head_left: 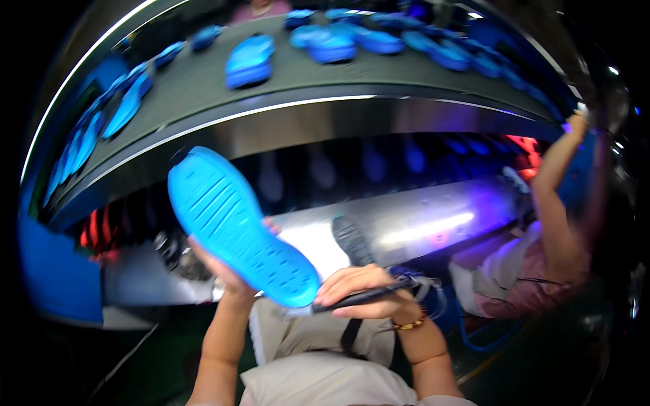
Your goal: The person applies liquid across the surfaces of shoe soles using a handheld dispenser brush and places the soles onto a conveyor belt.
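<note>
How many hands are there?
3: left hand behind the blue sole, right hand at its lower end, holding a black tool, a co-worker's hand far right. More may be hidden.

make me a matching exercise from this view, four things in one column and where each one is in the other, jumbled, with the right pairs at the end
Things
1. nearest blue sole
2. dark grey sole
3. black-handled tool
4. beaded bracelet

Places
A. on the shiny metal surface
B. worn on the right wrist
C. held up in the left hand
D. gripped in the right hand

Right pairs: 1-C, 2-A, 3-D, 4-B
</note>
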`<control>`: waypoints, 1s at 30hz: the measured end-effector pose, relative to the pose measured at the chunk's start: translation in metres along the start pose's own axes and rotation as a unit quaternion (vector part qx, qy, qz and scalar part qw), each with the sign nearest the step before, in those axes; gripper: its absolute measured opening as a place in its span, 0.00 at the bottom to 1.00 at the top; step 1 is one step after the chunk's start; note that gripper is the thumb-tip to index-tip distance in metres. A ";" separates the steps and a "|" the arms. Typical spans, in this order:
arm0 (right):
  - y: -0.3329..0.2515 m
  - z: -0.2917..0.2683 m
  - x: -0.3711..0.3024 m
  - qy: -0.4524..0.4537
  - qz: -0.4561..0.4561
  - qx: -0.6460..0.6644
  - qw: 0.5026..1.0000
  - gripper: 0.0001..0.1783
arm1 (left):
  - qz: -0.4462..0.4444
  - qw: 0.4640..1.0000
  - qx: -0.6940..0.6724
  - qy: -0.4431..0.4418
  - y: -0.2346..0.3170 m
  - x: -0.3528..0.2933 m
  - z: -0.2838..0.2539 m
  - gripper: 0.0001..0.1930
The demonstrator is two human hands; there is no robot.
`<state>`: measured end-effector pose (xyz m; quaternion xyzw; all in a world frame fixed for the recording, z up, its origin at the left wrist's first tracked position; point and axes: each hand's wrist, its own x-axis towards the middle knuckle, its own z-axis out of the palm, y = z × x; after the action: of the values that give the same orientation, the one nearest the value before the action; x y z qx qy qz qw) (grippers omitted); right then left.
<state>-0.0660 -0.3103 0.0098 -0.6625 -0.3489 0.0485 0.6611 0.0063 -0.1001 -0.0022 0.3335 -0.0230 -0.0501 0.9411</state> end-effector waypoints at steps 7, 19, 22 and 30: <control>0.011 0.009 0.000 0.040 0.019 -0.038 0.998 0.12 | 0.014 0.999 0.012 0.046 -0.004 0.004 0.003 0.44; 0.021 -0.012 -0.009 0.066 0.012 0.148 0.987 0.11 | 0.015 0.999 0.016 -0.036 0.004 0.008 0.016 0.46; 0.024 -0.010 -0.010 0.128 0.076 0.185 0.971 0.11 | -0.034 0.999 -0.030 -0.029 0.000 0.006 0.032 0.46; 0.012 0.032 -0.006 0.185 0.149 0.208 0.949 0.13 | -0.135 0.980 -0.020 -0.148 -0.031 -0.016 -0.020 0.35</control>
<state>-0.0823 -0.2849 -0.0073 -0.5520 -0.0999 0.0941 0.8225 -0.0108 -0.1094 -0.0373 0.3039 -0.1162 -0.2260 0.9182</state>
